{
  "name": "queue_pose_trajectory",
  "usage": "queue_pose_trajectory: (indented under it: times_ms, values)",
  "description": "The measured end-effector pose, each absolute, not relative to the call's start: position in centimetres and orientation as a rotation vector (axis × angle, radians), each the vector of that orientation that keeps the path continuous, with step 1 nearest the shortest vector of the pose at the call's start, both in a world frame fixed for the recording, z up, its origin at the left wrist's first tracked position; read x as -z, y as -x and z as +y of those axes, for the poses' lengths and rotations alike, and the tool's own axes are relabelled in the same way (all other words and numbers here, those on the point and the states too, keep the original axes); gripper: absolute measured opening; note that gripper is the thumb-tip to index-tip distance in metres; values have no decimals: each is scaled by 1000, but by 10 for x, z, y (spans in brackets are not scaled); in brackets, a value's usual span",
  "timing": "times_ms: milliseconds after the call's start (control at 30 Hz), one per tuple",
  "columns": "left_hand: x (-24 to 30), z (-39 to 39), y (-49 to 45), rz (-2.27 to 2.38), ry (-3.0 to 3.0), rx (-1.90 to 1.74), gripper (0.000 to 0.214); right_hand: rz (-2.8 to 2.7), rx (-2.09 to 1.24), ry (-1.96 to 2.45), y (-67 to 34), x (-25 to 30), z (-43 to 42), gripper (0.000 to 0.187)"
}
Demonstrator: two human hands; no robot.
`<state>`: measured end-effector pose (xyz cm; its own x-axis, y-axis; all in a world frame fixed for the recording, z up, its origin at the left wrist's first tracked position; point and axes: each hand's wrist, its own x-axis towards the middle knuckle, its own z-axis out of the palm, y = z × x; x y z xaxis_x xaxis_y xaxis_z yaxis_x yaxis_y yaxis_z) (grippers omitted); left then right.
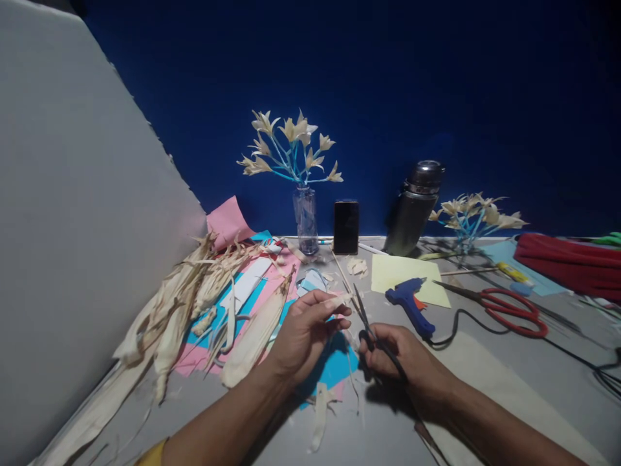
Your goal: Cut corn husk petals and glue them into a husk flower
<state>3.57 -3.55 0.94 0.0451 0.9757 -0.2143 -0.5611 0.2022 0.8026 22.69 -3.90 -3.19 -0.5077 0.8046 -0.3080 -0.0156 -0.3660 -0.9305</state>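
Pinched in the fingers of my left hand (310, 330) is a small pale strip of corn husk (338, 300), its tip pointing right. My right hand (398, 356) grips a pair of black-handled scissors (363, 314), the blades pointing up and a little apart, right beside the strip's tip. Whether the blades touch the strip I cannot tell. Below my hands lie a blue paper (339, 362) and a loose husk scrap (319, 417). To the right of the scissors rests a blue glue gun (412, 304) on a yellow sheet (388, 272).
Dried corn husks (179, 323) lie heaped over coloured paper at left. Along the wall stand a glass vase (305, 220) of husk flowers, a phone (346, 226), a leaning flask (414, 210) and a second flower bunch (475, 213). Red-handled scissors (514, 314) and a black cord lie right.
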Motion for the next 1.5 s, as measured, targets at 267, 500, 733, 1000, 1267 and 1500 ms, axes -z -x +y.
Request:
queue_pose_trajectory:
  times_ms: [267, 500, 733, 1000, 1267, 1500]
  values:
    - [-6, -37, -38, 890, -637, -1263, 18, -1535, -1829, 1093, -226, 27, -41, 58]
    - [-6, -39, -43, 908, -713, -1206, 20, -1549, -1825, 1118, -224, 26, -42, 49]
    - [-2, -36, -37, 936, -755, -1107, 20, -1223, -1892, 1181, -220, 30, -43, 33]
    - [4, -44, -43, 1075, -1068, -823, 25, -1146, -1767, 1074, -228, 22, -40, 34]
    - [11, -41, -48, 821, -643, -937, 33, -1004, -1585, 989, -226, 29, -37, 29]
    - [21, -49, -59, 869, -605, -992, 28, -1053, -1631, 1018, -221, 28, -41, 35]
